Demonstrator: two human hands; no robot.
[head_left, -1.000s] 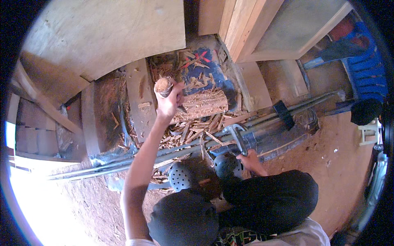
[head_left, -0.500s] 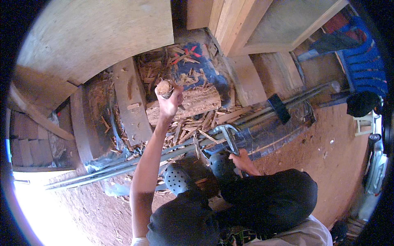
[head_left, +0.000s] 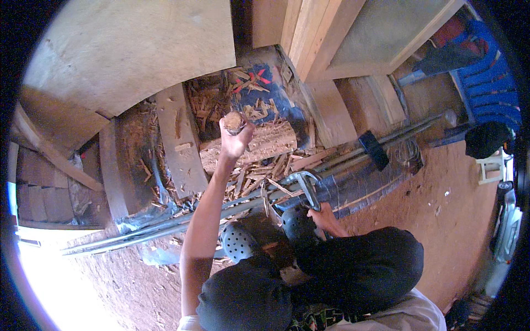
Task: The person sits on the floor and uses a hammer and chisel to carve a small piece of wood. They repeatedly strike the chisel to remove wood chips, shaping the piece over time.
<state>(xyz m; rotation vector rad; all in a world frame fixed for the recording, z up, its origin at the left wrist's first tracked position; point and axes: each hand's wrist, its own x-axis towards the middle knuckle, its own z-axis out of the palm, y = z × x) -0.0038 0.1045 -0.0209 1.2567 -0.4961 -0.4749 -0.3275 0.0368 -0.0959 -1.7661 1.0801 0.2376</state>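
Note:
My left hand [head_left: 236, 144], on an outstretched arm, is wrapped round an upright chisel; the frayed round top of its wooden handle [head_left: 234, 121] shows above the fist. Its blade is mostly hidden by the hand. Beneath and beside the fist lies a rough, pale wooden beam [head_left: 273, 139] with a chipped surface. Low on the right, close to my shoe, my right hand [head_left: 327, 218] grips a claw hammer [head_left: 307, 187] by its handle. The hammer's metal head is apart from the chisel.
Wood chips [head_left: 251, 182] surround the beam. Long metal pipes [head_left: 138, 229] cross in front of my grey perforated shoes [head_left: 238, 243]. A black phone-like slab [head_left: 374, 150] rests across the pipes. Planks [head_left: 179, 140] and a large board [head_left: 132, 49] stand beyond; a blue chair [head_left: 488, 83] is at the right.
My left hand has shifted a little to the right along the beam with the chisel. The right hand and hammer have barely moved.

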